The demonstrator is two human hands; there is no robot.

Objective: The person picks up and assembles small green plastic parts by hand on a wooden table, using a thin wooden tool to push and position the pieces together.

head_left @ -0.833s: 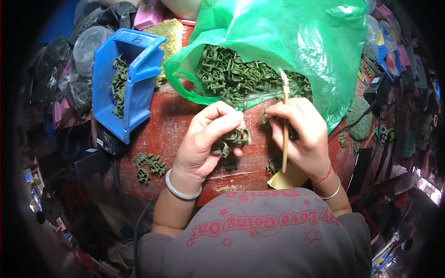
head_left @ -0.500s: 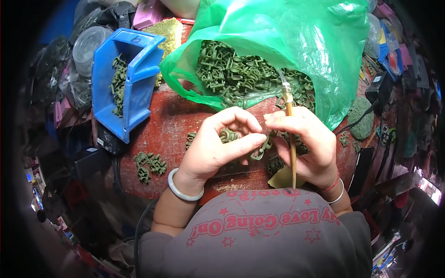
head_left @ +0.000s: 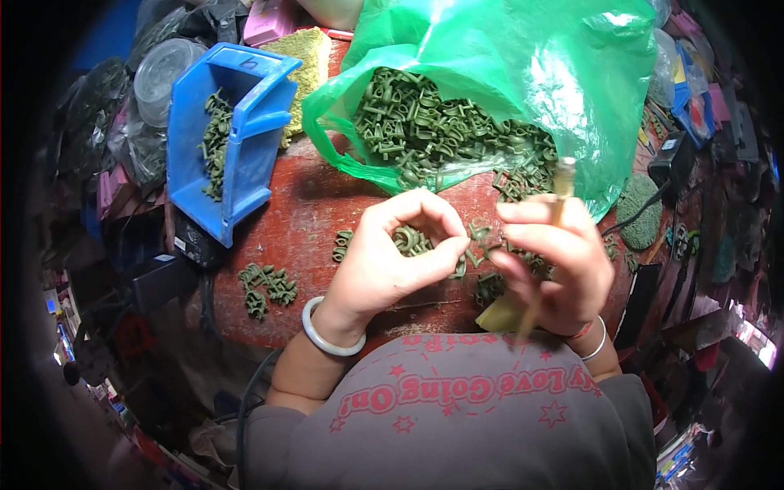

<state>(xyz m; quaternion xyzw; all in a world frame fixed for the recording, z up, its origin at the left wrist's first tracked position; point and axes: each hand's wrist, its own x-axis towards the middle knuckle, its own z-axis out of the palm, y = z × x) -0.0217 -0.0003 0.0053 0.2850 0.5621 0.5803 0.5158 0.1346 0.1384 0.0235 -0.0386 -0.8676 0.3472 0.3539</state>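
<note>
My left hand [head_left: 396, 253] is curled, thumb and forefinger tips together on a small green curly piece [head_left: 461, 268]. More green pieces [head_left: 412, 241] show inside the curl of its fingers; whether they are held or lie on the table behind is unclear. To the right, my right hand [head_left: 563, 257] grips a slim wooden-handled tool [head_left: 559, 211] with a metal collar, held upright and smeared by motion. Its tip is not clear. Another green piece [head_left: 479, 232] shows between the two hands. A small gap separates my fingertips.
Beyond my hands, a green plastic bag [head_left: 490, 49] lies open with many green pieces [head_left: 425, 122] spilling out. A blue bin [head_left: 253, 175] at left holds more. A loose cluster [head_left: 268, 288] lies on the red table [head_left: 310, 196]. A yellow sponge [head_left: 306, 65] and green pad [head_left: 640, 212] lie further out.
My right hand has moved right, away from my left fingertips, with the tool shifting along with it. The left hand stays nearly in place. The whole view has shifted slightly.
</note>
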